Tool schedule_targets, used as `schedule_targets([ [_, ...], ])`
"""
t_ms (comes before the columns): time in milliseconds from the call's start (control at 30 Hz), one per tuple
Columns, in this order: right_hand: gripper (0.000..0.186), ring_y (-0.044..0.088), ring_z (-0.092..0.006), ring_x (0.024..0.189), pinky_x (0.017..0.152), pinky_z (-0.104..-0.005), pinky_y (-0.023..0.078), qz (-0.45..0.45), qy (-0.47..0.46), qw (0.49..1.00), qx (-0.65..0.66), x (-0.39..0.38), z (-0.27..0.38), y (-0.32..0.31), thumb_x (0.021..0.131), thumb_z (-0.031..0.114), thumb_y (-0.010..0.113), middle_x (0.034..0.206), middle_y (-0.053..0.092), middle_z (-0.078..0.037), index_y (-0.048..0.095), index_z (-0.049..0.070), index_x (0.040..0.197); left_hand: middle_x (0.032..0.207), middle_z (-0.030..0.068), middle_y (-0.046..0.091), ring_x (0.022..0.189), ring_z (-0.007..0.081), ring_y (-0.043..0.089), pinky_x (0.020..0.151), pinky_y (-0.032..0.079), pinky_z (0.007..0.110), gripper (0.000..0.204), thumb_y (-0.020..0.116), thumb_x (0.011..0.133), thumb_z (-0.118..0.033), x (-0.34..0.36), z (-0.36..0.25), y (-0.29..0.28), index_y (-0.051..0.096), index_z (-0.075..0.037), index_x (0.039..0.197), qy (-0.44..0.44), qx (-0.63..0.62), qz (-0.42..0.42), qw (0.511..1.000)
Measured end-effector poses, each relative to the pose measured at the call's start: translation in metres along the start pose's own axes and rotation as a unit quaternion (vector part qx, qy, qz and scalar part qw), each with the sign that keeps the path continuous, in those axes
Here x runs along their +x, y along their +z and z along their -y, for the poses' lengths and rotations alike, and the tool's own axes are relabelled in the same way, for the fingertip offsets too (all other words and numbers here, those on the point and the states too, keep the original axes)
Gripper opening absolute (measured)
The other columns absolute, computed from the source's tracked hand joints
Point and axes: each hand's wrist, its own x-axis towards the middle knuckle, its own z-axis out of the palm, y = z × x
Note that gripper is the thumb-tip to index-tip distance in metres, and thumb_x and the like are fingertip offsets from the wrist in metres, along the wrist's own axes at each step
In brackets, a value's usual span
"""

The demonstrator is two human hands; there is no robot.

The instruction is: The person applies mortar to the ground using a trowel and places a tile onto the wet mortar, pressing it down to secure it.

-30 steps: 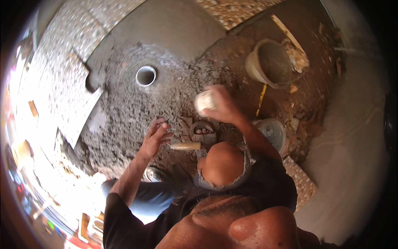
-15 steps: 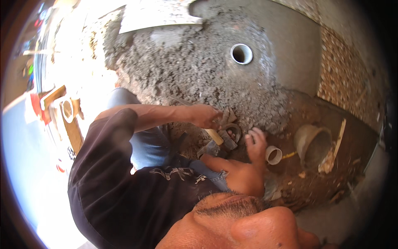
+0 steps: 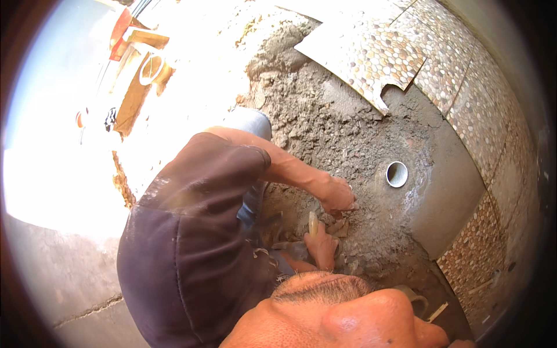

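My left hand (image 3: 339,196) reaches down to rough grey mortar (image 3: 316,127). Its fingers are curled together, and whatever they may hold is hidden. Just below it, my right hand (image 3: 322,248) is closed around a pale wooden handle (image 3: 314,223). The working end of this tool cannot be made out. Small broken tile pieces (image 3: 338,227) lie between the two hands. To the right, a round white pipe end (image 3: 397,174) stands up out of the mortar, apart from both hands.
Pebble-patterned tiles (image 3: 371,52), one with a rounded notch, lie beyond the mortar. Smooth grey cement (image 3: 449,191) borders the pipe on the right. At the upper left are wooden pieces (image 3: 132,93) and a white ring (image 3: 152,68). A bucket (image 3: 415,298) is partly hidden at lower right.
The view has swung, so the pipe appears lower and farther right. My right hand, earlier with fingers spread, is now around the wooden handle, which was beneath my left hand.
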Motion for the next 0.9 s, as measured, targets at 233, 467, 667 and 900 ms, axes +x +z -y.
schedule_targets([
  [233, 0.045, 0.058, -0.0532, 0.083, 0.069, -0.0571, 0.045, -0.117, -0.132, 0.975, 0.133, 0.012, -0.026, 0.002, 0.083, 0.026, 0.062, 0.085, 0.062, -0.033, 0.046, -0.002, 0.114, 0.119, 0.0165, 0.058, 0.105, 0.0335, 0.063, 0.093, 0.047, 0.048, 0.054, 0.059, 0.091, -0.045, -0.008, 0.01, 0.005, 0.052, -0.004, 0.126, -0.014, -0.006, -0.062, 0.998],
  [467, 0.048, 0.06, -0.0515, 0.092, 0.075, -0.0537, 0.047, -0.033, -0.07, 0.977, 0.2, 0.037, 0.021, -0.007, 0.092, 0.032, 0.058, 0.097, 0.061, -0.033, 0.043, 0.0, 0.125, 0.114, 0.0161, 0.063, 0.098, 0.0329, 0.066, 0.085, 0.054, 0.046, 0.049, 0.057, 0.094, -0.042, -0.028, 0.035, -0.048, 0.054, -0.003, 0.123, -0.078, -0.089, -0.229, 0.966],
  [667, 0.051, 0.058, -0.0496, 0.102, 0.084, -0.0508, 0.046, -0.148, -0.099, 0.925, 0.335, 0.039, -0.002, 0.002, 0.091, 0.033, 0.059, 0.107, 0.059, -0.035, 0.043, 0.0, 0.126, 0.11, 0.0168, 0.065, 0.089, 0.0338, 0.068, 0.08, 0.055, 0.046, 0.046, 0.057, 0.095, -0.041, -0.021, 0.034, -0.031, 0.055, -0.004, 0.123, -0.032, -0.065, -0.247, 0.966],
  [900, 0.053, 0.063, -0.0389, 0.085, 0.075, -0.0462, 0.048, -0.28, -0.008, 0.89, 0.36, 0.0, -0.028, 0.022, 0.089, 0.028, 0.062, 0.09, 0.062, -0.023, 0.044, -0.002, 0.129, 0.108, 0.0179, 0.065, 0.087, 0.0361, 0.067, 0.08, 0.054, 0.048, 0.046, 0.057, 0.095, -0.042, -0.028, 0.013, -0.032, 0.055, -0.005, 0.122, -0.025, -0.043, -0.211, 0.976],
])
